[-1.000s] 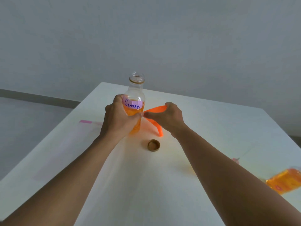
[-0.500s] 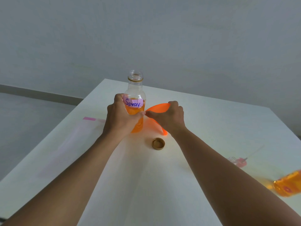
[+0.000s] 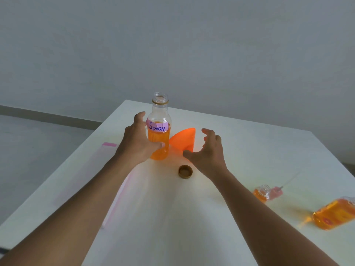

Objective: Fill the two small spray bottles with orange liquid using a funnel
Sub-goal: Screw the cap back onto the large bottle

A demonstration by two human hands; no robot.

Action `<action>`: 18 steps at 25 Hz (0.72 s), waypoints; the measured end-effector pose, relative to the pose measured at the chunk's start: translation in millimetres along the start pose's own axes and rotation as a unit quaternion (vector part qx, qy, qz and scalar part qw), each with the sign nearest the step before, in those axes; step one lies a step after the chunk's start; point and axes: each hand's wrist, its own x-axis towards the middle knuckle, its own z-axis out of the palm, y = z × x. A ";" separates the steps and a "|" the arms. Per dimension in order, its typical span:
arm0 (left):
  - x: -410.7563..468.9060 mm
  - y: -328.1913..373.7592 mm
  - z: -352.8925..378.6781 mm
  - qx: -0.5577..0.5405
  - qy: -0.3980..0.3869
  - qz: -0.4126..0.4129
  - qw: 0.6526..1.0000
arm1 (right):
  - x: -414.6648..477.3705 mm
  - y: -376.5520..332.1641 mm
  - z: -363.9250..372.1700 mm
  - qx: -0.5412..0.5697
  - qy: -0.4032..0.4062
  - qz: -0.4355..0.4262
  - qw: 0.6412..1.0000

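A clear bottle [image 3: 159,139] labelled "Spray", half full of orange liquid, stands uncapped at mid-table. My left hand [image 3: 137,141] is spread beside it, thumb lying on its front, fingers lifted off its left side. The orange funnel [image 3: 183,139] lies on its side just right of the bottle. My right hand [image 3: 206,153] hovers to the funnel's right with loose, spread fingers and holds nothing. A small spray bottle [image 3: 260,194] with orange liquid stands open at the right, a pink spray head [image 3: 276,191] lying beside it. Another orange-filled bottle [image 3: 334,215] shows blurred at the right edge.
A brown bottle cap [image 3: 185,171] lies upside down on the white table [image 3: 240,150], in front of the funnel. A clear bag with a pink strip [image 3: 109,144] lies flat along the left side. The table's left and far edges are close.
My right hand has let go of the funnel and drawn back to the right. My left hand's fingers have loosened from the bottle. The view has shifted, showing the small bottles at the right.
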 end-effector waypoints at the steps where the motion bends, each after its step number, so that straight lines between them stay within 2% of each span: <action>1: 0.7 0.0 -3.8 -0.006 -0.001 0.003 1.000 | -10.8 2.2 -2.0 -0.005 0.019 -0.033 0.999; 3: 1.1 -0.6 -9.8 -0.015 -0.006 0.014 1.000 | -31.4 5.4 -4.5 -0.027 0.001 -0.076 0.997; 7: -4.3 -1.0 -15.8 -0.011 -0.012 0.024 1.000 | -53.5 8.7 -1.3 -0.165 -0.114 -0.139 0.970; 10: -6.3 0.2 -18.6 -0.029 -0.017 0.027 0.999 | -51.0 6.2 -0.2 -0.198 -0.138 -0.160 0.957; 12: -4.8 -0.3 -19.0 -0.040 -0.027 0.030 0.998 | -47.0 -4.4 -4.4 -0.169 -0.127 -0.165 0.963; 14: -1.4 0.0 -18.2 -0.050 -0.033 0.037 0.997 | -38.8 -25.3 -14.9 -0.105 -0.071 -0.171 0.977; 16: 2.3 1.1 -19.0 -0.063 -0.032 0.049 0.996 | -25.0 -58.6 -27.3 -0.007 -0.014 -0.172 0.985; 18: 3.9 2.7 -19.6 -0.070 -0.026 0.066 0.995 | -10.9 -92.4 -36.0 0.115 0.000 -0.180 0.977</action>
